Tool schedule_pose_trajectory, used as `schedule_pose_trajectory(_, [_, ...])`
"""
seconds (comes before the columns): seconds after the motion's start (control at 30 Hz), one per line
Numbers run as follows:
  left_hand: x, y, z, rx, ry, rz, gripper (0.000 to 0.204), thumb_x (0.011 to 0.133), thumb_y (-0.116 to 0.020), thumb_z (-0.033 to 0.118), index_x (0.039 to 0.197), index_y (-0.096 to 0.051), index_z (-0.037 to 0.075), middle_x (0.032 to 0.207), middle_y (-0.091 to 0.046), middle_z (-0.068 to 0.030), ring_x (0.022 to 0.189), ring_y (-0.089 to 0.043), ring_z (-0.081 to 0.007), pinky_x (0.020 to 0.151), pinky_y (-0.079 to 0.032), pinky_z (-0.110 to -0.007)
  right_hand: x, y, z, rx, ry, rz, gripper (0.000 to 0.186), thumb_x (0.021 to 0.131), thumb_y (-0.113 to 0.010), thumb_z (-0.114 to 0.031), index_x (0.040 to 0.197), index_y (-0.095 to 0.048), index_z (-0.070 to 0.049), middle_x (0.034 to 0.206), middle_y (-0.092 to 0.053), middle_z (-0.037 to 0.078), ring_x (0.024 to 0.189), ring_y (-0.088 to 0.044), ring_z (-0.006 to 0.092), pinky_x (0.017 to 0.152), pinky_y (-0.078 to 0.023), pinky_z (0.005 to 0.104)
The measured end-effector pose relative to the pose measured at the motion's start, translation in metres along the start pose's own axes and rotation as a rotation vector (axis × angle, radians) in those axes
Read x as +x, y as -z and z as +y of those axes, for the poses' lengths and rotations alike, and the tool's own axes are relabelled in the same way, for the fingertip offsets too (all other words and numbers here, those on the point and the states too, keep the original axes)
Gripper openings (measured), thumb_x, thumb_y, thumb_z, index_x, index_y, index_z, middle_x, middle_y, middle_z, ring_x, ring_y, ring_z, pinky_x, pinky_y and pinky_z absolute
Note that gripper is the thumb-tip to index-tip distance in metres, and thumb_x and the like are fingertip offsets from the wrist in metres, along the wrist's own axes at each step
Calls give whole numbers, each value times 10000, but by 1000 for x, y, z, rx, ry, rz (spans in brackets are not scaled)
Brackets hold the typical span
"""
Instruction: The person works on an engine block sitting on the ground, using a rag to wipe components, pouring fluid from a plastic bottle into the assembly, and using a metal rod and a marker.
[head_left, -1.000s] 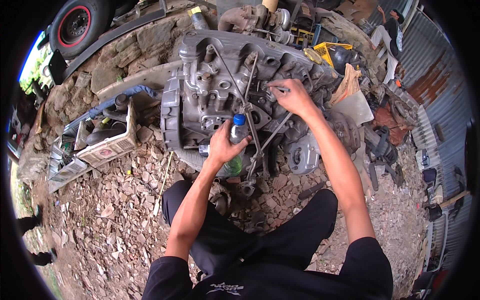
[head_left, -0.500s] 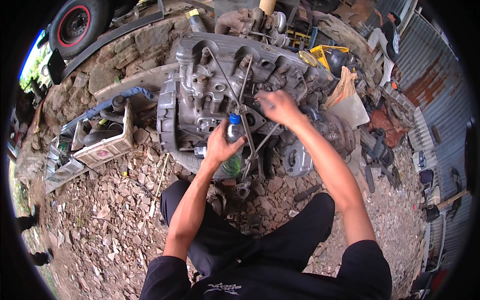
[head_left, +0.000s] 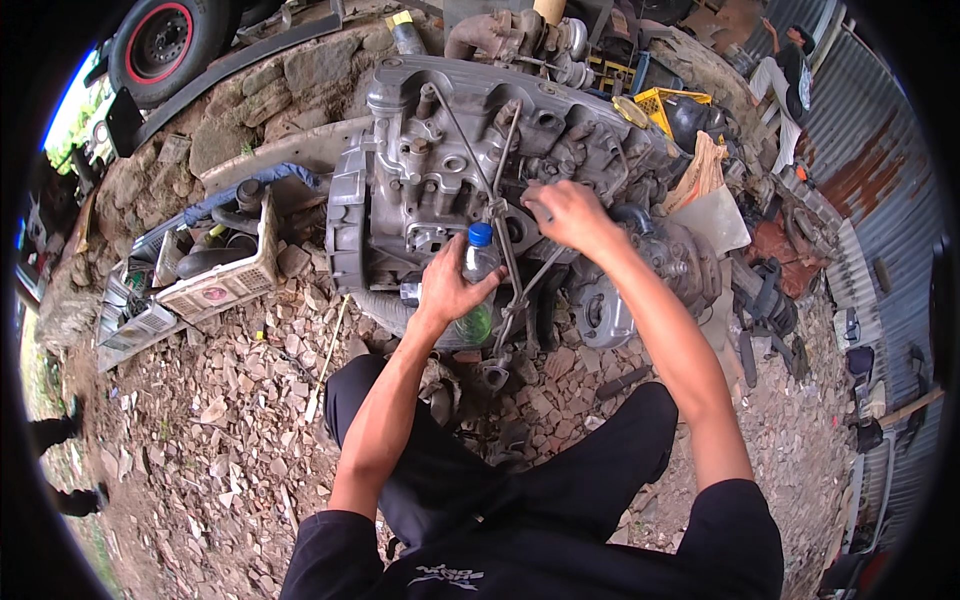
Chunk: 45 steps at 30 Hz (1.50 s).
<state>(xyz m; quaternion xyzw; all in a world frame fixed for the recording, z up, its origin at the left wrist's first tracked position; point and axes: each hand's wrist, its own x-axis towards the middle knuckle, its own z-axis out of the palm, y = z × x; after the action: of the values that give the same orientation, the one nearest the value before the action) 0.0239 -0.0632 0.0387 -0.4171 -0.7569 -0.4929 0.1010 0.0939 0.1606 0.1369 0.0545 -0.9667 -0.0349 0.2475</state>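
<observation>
My left hand (head_left: pixel 450 285) is wrapped around a clear plastic bottle (head_left: pixel 481 262) with a blue cap and green liquid low in it. The bottle stands nearly upright against the near side of a grey metal engine (head_left: pixel 400 125). Over the engine's near side, my right hand (head_left: pixel 572 216) has its fingers curled in a pinch; whatever lies between them is hidden. Close to its fingertips is a flanged opening (head_left: pixel 522 232) in the engine. Thin metal pipes (head_left: pixel 512 262), joined by a clamp, run between my two hands and down past the bottle.
Plastic crates (head_left: pixel 222 282) of parts sit at the left, by a stone ledge (head_left: pixel 245 95). Broken stones (head_left: pixel 240 420) cover the ground around my knees. A turbocharger (head_left: pixel 500 40) lies beyond the engine. At the far right a person (head_left: pixel 785 80) sits near a corrugated metal wall (head_left: pixel 870 150).
The view has shifted slightly, so the engine appears a little farther right and higher. My right hand, blurred before, is now sharper near the same spot. My left hand keeps hold of the bottle.
</observation>
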Motion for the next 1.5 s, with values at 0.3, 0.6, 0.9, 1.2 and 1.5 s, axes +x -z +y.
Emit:
schedule_pose_trajectory(0.3, [-3,9,1,24,13,-11,751,727,-772,479,1198,-540,-59,1061,-631,-282,995,-621,-439,855,-500,-475,8,29,12,399,-224,51,155,896,-638,-221,965,-744,-132,1003,-716,142,1018,-668,318,927,-513,402])
schedule_pose_trajectory(0.6, [-6,8,-1,19,13,-24,786,732,-779,492,1226,-534,-68,1085,-635,-279,1020,-624,-431,871,-497,-461,6,10,15,316,-216,44,170,895,-661,-270,983,-727,-141,1092,-694,165,1069,-644,316,941,-505,438])
schedule_pose_trajectory(0.9, [-3,10,-2,26,54,-59,768,736,-794,464,1223,-539,-72,1084,-644,-269,1018,-634,-414,867,-497,-440,-9,-9,12,105,43,212,130,823,-714,-173,953,-701,-171,882,-699,65,829,-660,319,781,-538,454])
schedule_pose_trajectory(1.2, [-8,16,-2,18,32,-33,756,731,-793,442,1217,-537,-77,1082,-639,-274,1024,-630,-418,880,-495,-442,-15,-25,-15,-25,-74,34,182,834,-719,-194,1014,-692,-187,723,-643,83,821,-657,311,802,-493,453])
schedule_pose_trajectory(1.5, [-10,14,-27,89,42,-42,894,732,-752,530,1287,-487,-119,1160,-612,-309,1087,-608,-436,936,-493,-465,-5,-23,-4,99,-151,59,158,858,-715,-258,993,-704,-176,875,-699,113,885,-671,343,805,-540,465])
